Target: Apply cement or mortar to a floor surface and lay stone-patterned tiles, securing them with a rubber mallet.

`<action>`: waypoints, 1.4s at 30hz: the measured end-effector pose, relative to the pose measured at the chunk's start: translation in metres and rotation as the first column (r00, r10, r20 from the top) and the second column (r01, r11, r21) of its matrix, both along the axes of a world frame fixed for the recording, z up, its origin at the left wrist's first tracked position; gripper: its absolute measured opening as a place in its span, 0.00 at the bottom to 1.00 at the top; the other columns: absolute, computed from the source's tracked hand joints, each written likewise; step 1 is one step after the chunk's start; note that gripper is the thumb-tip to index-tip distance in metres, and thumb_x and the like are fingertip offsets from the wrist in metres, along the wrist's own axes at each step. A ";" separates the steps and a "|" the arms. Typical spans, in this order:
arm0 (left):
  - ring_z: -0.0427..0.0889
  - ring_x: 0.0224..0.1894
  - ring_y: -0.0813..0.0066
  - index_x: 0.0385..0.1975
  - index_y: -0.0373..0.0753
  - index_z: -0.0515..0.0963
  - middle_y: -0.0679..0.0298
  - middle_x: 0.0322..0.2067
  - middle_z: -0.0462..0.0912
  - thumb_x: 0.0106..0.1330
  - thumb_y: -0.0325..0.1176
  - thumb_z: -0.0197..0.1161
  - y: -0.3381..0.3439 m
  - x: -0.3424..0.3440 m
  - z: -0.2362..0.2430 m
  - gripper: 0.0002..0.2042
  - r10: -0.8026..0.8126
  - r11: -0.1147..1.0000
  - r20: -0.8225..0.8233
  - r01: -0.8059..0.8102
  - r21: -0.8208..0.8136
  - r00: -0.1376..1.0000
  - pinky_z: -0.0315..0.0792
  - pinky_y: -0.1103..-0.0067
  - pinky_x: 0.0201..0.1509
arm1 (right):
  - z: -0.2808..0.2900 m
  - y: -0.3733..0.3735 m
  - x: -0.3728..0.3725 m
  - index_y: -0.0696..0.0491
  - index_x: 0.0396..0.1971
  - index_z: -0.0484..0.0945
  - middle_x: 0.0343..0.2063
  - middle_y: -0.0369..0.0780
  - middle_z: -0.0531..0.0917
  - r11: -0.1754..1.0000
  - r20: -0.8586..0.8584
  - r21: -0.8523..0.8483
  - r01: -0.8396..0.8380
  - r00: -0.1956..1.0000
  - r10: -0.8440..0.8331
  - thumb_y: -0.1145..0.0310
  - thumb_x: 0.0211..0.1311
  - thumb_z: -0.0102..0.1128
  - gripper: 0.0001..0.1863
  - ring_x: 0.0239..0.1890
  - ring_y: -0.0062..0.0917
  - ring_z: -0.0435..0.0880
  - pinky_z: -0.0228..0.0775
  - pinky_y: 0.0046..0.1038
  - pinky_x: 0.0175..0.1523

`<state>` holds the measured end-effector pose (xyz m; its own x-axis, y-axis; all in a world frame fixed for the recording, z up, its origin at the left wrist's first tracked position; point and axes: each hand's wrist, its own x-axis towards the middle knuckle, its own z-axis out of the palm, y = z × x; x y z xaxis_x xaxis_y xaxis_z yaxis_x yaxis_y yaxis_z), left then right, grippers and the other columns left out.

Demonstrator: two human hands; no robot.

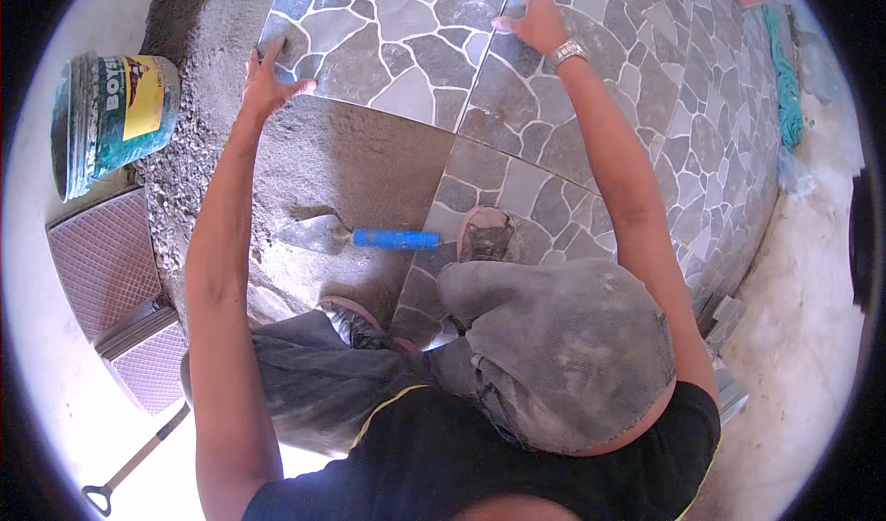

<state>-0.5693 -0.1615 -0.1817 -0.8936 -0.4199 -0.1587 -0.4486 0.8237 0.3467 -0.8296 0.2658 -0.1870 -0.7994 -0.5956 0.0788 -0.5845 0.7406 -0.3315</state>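
A square floor tile with a grey stone-mosaic pattern [388,41] lies on a bed of wet grey mortar [360,161]. My left hand [268,83] grips its near left corner, thumb under the edge. My right hand [531,23], with a wristwatch, presses flat on the tile's right edge where it meets the laid tiles [646,124]. A trowel with a blue handle [355,237] rests on the mortar between my arms, near my shoe [484,235].
A green paint bucket with a yellow label [111,115] stands at the left. Tiles stacked face down [115,281] lie below it. A long tool handle [129,466] lies at the lower left. Rags and bags sit at the far right [789,87].
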 end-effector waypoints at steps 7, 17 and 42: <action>0.55 0.74 0.37 0.72 0.63 0.60 0.36 0.73 0.46 0.31 0.59 0.84 0.002 -0.005 0.011 0.59 0.036 0.999 0.005 -0.036 0.040 0.999 0.60 0.58 0.73 | -0.006 -0.004 -0.013 0.56 0.63 0.71 0.52 0.56 0.77 0.997 0.063 -0.071 0.019 0.998 -0.014 0.41 0.42 0.78 0.51 0.57 0.49 0.76 0.70 0.42 0.62; 0.41 0.76 0.32 0.74 0.60 0.59 0.36 0.74 0.40 0.46 0.56 0.78 0.081 -0.001 0.011 0.51 0.011 0.996 0.030 -0.008 -0.085 0.999 0.42 0.42 0.74 | 0.013 -0.001 0.006 0.47 0.70 0.63 0.55 0.58 0.73 1.000 0.154 -0.001 0.017 0.988 -0.016 0.44 0.45 0.77 0.52 0.57 0.52 0.75 0.71 0.45 0.61; 0.41 0.75 0.29 0.72 0.68 0.60 0.40 0.76 0.38 0.42 0.49 0.81 0.058 0.002 0.042 0.52 -0.231 0.969 0.115 0.239 -0.062 0.966 0.43 0.42 0.74 | 0.022 -0.009 -0.003 0.43 0.69 0.67 0.52 0.53 0.74 0.999 0.218 0.039 0.013 0.976 -0.021 0.45 0.49 0.74 0.47 0.55 0.47 0.77 0.72 0.44 0.58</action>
<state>-0.5672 -0.1032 -0.1396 -0.9482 -0.2147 -0.2340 -0.2704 0.9321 0.2408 -0.8325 0.2573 -0.1646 -0.8048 -0.5812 -0.1204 -0.4884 0.7637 -0.4221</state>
